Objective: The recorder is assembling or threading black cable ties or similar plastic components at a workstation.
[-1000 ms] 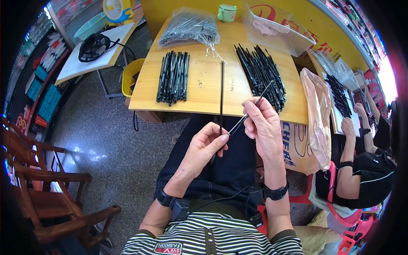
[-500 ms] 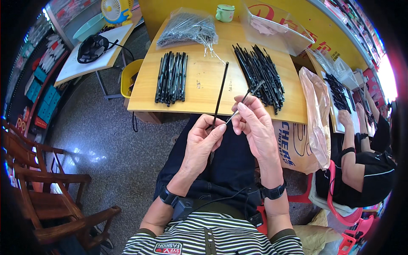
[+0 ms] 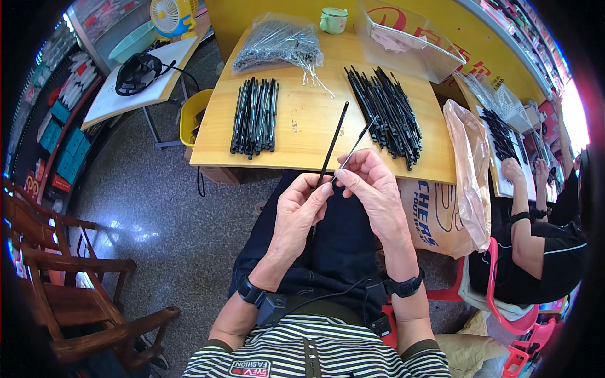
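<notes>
Over my lap, just off the table's near edge, my left hand (image 3: 297, 208) pinches a slim black rod (image 3: 334, 137) that tilts up and away. My right hand (image 3: 370, 184), fingers closed, grips a thinner grey rod with a dark upper end (image 3: 358, 141). Its lower end meets the left fingertips, close to the base of the black rod; whether it goes inside cannot be seen. Two bundles of black rods lie on the wooden table (image 3: 309, 135): a neat left bundle (image 3: 254, 116) and a looser, fanned right bundle (image 3: 387, 116).
A clear plastic bag of thin grey pieces (image 3: 277, 44) lies at the back, near a green cup (image 3: 333, 20) and a clear bin (image 3: 409, 50). A brown bag (image 3: 469, 176) hangs at the table's right side. Beyond it a co-worker's arm (image 3: 520, 201) reaches over another table.
My right hand has come down and slightly left, lowering the thin grey rod toward my left fingertips. The black rod has dipped a little and leans more to the right.
</notes>
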A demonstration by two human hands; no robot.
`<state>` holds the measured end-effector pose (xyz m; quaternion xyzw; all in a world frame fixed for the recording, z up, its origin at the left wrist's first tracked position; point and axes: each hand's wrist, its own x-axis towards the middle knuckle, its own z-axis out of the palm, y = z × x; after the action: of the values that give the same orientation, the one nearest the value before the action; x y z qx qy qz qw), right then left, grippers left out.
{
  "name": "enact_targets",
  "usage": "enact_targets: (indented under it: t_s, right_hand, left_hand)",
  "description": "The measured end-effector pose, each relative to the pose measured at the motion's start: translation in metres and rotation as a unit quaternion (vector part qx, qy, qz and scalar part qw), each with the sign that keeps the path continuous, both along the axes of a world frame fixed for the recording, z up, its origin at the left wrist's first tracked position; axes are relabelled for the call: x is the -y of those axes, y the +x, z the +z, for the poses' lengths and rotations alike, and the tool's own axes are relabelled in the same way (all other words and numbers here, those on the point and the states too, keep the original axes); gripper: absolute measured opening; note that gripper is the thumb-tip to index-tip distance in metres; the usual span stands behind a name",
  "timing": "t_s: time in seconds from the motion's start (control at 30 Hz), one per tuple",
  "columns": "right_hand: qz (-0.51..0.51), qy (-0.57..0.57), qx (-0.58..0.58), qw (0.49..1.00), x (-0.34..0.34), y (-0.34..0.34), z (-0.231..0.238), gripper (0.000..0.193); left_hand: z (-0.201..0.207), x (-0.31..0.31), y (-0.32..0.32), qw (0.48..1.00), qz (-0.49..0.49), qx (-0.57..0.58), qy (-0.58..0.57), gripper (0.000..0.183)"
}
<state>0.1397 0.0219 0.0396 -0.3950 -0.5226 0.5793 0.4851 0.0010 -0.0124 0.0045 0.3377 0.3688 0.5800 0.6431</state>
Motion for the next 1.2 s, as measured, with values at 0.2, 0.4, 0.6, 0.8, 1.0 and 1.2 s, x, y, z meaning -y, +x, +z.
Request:
enact_targets:
  t_s: [0.2,0.4,0.6,0.8,1.0,1.2]
  right_hand:
    - [-0.007,-0.004,0.028,1.0,-0.002,-0.006,-0.006,0.014]
    - [-0.026,-0.012,-0.001,1.0,-0.003,-0.016,-0.011,0.014]
    - [0.002,-0.083,-0.074,0.994,-0.005,-0.015,-0.021,0.013]
    - [-0.037,-0.026,0.004,0.999,-0.006,-0.022,-0.017,0.013]
    - [-0.046,0.003,0.013,0.999,-0.007,-0.026,-0.009,0.025]
    - [-0.108,0.03,0.104,0.988,-0.009,0.001,-0.007,0.027]
  left_hand:
    - [-0.006,-0.001,0.001,1.0,0.027,-0.008,0.012,0.014]
    - [-0.005,-0.001,-0.001,0.999,0.047,-0.014,0.012,0.01]
    - [-0.009,0.0,-0.008,0.999,0.036,0.013,-0.008,0.009]
    - [-0.011,-0.001,-0.001,1.0,0.028,-0.014,-0.001,0.011]
    - [-0.006,-0.013,-0.017,0.973,0.067,-0.208,0.078,0.019]
    - [0.016,-0.072,-0.079,0.804,0.267,-0.513,0.138,0.022]
